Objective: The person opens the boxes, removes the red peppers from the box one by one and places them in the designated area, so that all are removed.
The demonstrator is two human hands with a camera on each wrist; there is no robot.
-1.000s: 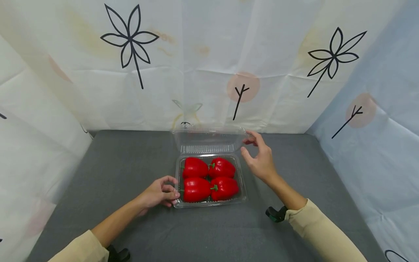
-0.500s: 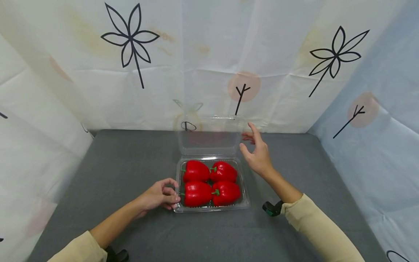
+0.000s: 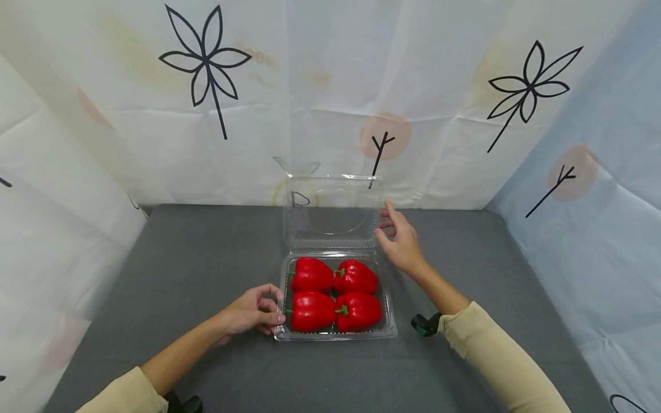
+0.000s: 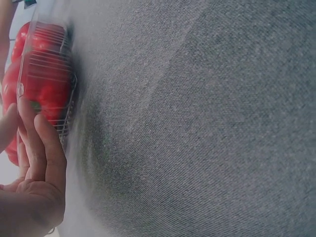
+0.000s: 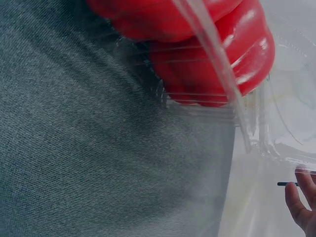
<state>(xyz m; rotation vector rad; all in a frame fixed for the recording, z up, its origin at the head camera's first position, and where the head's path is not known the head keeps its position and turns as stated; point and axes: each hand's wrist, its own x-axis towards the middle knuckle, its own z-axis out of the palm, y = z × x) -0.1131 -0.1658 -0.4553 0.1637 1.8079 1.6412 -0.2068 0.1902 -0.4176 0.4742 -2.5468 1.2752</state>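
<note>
A clear plastic clamshell box (image 3: 338,337) lies on the grey cloth with its lid (image 3: 330,221) raised at the back. Several red bell peppers (image 3: 313,311) with green stems lie on their sides in its base. My left hand (image 3: 252,311) pinches the box's left rim, thumb above and fingers below; in the left wrist view the rim runs between the thumb and the fingers (image 4: 33,133). At the lid's right edge is my right hand (image 3: 401,241), its thumb spread from loosely extended fingers. The right wrist view catches only part of this hand (image 5: 307,200) beside the lid.
Grey cloth (image 3: 206,241) covers the table around the box. White printed fabric (image 3: 330,74) rises behind the table and along both sides. Black wrist devices, one on the right wrist (image 3: 426,325), hang below the forearms.
The lid has swung farther back and stands more upright. The box base has shifted slightly toward me, my left hand still on its rim. My right hand followed the lid's edge, moving slightly left.
</note>
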